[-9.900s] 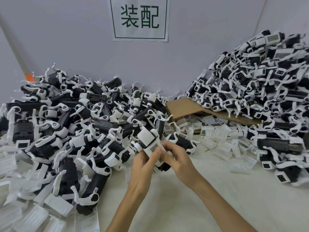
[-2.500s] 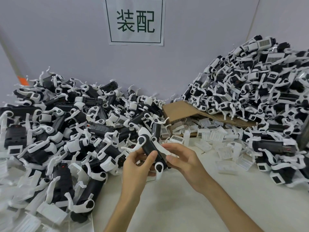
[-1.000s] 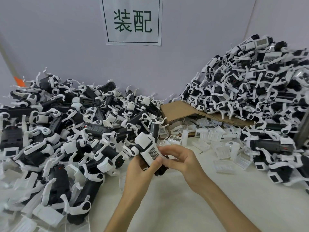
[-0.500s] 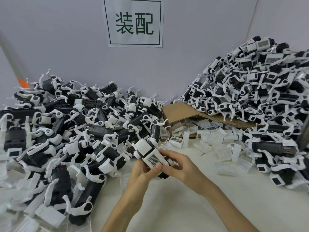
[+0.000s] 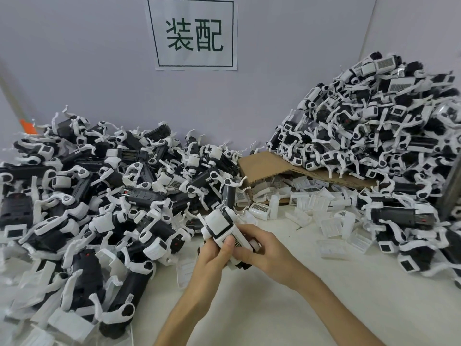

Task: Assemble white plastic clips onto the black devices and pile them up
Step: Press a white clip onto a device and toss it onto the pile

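Note:
Both hands hold one black device [image 5: 225,233] over the middle of the table, its upper side covered by a white plastic clip with a barcode label. My left hand [image 5: 210,264] grips it from below and left, thumb pressed on the label. My right hand [image 5: 259,250] wraps it from the right, fingers curled over its lower end. Most of the black body is hidden by the clip and my fingers. A low pile of devices [image 5: 104,196] lies at the left, a taller pile [image 5: 379,136] at the right.
Loose white clips [image 5: 324,211] are scattered at the centre-right by a flattened cardboard box [image 5: 264,166]. More clips [image 5: 37,318] lie at the lower left. A paper sign [image 5: 194,33] hangs on the back wall. Bare white tabletop [image 5: 262,320] runs under my forearms.
The device turned in my hands from its black side with splayed white arms to its white labelled side. Both hands have since drawn it slightly lower and closed tighter around it.

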A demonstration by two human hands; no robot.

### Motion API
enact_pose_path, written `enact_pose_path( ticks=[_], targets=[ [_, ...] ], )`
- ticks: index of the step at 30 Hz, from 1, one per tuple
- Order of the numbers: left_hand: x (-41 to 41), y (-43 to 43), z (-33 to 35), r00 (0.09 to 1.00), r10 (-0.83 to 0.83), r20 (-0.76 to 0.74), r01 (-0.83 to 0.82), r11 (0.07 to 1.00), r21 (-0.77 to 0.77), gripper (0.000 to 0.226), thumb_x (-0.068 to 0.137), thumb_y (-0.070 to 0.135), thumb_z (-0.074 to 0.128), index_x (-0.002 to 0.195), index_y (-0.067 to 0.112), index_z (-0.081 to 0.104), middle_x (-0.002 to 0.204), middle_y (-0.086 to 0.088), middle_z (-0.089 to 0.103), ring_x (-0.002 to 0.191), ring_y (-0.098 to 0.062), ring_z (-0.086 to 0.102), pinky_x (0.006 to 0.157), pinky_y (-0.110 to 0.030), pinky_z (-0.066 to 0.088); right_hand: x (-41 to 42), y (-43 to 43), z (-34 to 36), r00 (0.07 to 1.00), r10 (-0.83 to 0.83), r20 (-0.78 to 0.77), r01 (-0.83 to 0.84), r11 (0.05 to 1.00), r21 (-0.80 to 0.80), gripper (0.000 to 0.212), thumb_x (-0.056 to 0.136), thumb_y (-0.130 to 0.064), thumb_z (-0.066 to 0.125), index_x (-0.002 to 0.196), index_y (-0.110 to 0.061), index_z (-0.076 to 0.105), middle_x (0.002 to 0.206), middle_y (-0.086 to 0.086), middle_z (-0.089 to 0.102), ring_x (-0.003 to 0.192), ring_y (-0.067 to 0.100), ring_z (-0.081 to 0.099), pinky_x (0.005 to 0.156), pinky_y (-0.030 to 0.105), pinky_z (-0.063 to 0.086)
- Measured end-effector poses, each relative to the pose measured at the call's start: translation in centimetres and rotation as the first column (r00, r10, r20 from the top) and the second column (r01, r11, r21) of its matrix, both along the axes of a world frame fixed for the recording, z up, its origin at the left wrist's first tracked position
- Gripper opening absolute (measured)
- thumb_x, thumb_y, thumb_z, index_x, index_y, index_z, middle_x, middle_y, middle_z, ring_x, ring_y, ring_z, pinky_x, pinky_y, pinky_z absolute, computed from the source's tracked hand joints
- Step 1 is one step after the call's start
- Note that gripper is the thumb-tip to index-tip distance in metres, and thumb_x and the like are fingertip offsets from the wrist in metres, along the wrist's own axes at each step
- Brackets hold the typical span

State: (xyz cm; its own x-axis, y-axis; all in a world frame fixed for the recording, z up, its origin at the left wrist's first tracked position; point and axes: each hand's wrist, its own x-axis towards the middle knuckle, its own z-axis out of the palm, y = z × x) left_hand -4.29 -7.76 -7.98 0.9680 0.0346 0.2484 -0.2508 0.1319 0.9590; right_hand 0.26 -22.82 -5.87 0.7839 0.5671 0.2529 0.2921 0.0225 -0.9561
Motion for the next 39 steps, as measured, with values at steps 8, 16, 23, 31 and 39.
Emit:
enact_pose_path(
  ticks=[8, 16, 23, 31, 39],
  targets=[
    [-0.1, -0.1, -0.4, 1.000, -0.015, -0.013, 0.016, 0.998, 0.062, 0.046, 0.094, 0.044, 0.045, 0.129, 0.019, 0.060, 0.116, -0.003, 0.074, 0.110, -0.021, 0.069, 0.094, -0.035, 0.056, -0.1, 0.3, -0.3, 0.998, 0.006, 0.056, -0.005, 0.999, -0.034, 0.045, 0.093, -0.015, 0.072, 0.134, -0.024, 0.058, 0.106, 0.001, 0.071, 0.090, 0.014, 0.069, 0.075, 0.025, 0.054],
    [-0.5, -0.1, 0.6, 0.999, 0.034, 0.027, -0.037, 0.995, 0.089, 0.031, 0.086, 0.060, 0.051, 0.100, 0.043, 0.072, 0.104, 0.004, 0.077, 0.099, -0.012, 0.072, 0.083, -0.025, 0.057, -0.7, 0.9, -0.6, 0.995, -0.041, 0.090, 0.043, 0.999, -0.018, 0.028, 0.093, -0.045, 0.068, 0.118, -0.034, 0.063, 0.101, -0.005, 0.072, 0.095, 0.014, 0.070, 0.075, 0.025, 0.054],
    [-0.5, -0.1, 0.8, 0.999, 0.048, 0.026, -0.049, 0.998, 0.047, 0.046, 0.091, 0.049, 0.052, 0.115, 0.012, 0.065, 0.102, -0.010, 0.077, 0.096, -0.024, 0.073, 0.083, -0.039, 0.061, -0.7, 1.0, -0.6, 0.990, -0.077, 0.120, 0.076, 0.997, 0.008, 0.031, 0.093, -0.038, 0.069, 0.121, -0.026, 0.064, 0.104, 0.001, 0.073, 0.097, 0.021, 0.071, 0.081, 0.035, 0.059],
    [-0.5, -0.1, 1.2, 0.999, 0.003, -0.053, -0.003, 1.000, 0.007, 0.043, 0.089, 0.040, 0.067, 0.124, 0.015, 0.062, 0.110, -0.008, 0.076, 0.106, -0.022, 0.071, 0.080, -0.026, 0.057, -0.5, 1.0, -0.6, 0.991, -0.092, 0.093, 0.091, 0.996, 0.014, 0.032, 0.101, -0.038, 0.051, 0.126, -0.023, 0.065, 0.112, 0.000, 0.072, 0.108, 0.019, 0.068, 0.094, 0.040, 0.055],
    [-0.5, -0.4, 1.0, 0.999, 0.051, 0.015, -0.052, 0.997, 0.048, 0.049, 0.080, 0.006, 0.079, 0.122, 0.018, 0.058, 0.102, -0.006, 0.075, 0.091, -0.024, 0.073, 0.071, -0.028, 0.059, 0.2, 0.3, -0.3, 0.907, -0.343, 0.244, 0.355, 0.935, -0.008, 0.036, 0.079, -0.057, 0.061, 0.103, -0.031, 0.064, 0.102, -0.019, 0.068, 0.096, 0.003, 0.064, 0.079, 0.011, 0.046]
  ],
)
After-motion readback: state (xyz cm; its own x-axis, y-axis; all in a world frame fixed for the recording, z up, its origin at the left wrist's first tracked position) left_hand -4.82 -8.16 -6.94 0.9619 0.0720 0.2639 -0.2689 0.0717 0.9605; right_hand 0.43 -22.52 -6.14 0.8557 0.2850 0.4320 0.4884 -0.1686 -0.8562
